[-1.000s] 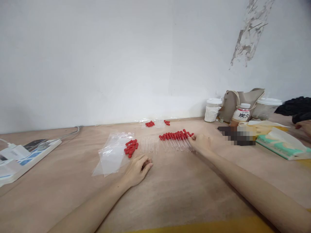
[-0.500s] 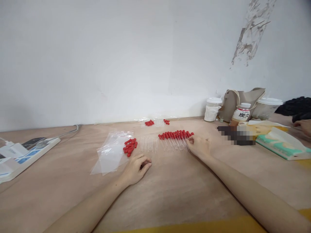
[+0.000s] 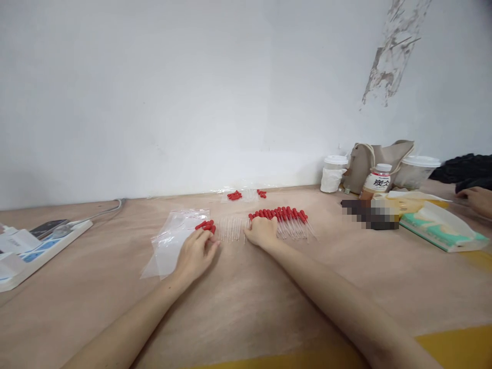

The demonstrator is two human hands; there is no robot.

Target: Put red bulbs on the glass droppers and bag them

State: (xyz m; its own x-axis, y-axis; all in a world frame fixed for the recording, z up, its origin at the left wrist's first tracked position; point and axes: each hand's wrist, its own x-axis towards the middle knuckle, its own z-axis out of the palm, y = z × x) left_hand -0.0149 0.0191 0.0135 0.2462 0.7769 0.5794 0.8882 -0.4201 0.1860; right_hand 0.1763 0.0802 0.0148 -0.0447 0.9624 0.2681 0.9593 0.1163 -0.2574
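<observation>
My left hand [image 3: 197,254] reaches over a small pile of red rubber bulbs [image 3: 206,225], its thumb apart from the fingers and partly covering the pile. To the right, a row of thin clear tubes [image 3: 229,229] lies on the tabletop. My right hand [image 3: 262,231] is at the right end of that row, fingertips pinched on a clear tube [image 3: 244,238]. Beyond it, a slanted row of droppers [image 3: 294,220] with red bulbs on clear tubes is partly hidden by my right hand.
Clear plastic bags [image 3: 171,246] lie left of the bulbs. A filled bag [image 3: 246,195] rests by the wall. At left is a power strip [image 3: 49,251]. Cups, a bottle [image 3: 378,180], a beige bag and a tissue pack [image 3: 442,228] stand right. Another person's hand [image 3: 476,200] shows at far right.
My right hand has moved left from the far end of the dropper row to the clear tubes, leaving a dropper there. My left hand has moved forward and left onto the bulbs.
</observation>
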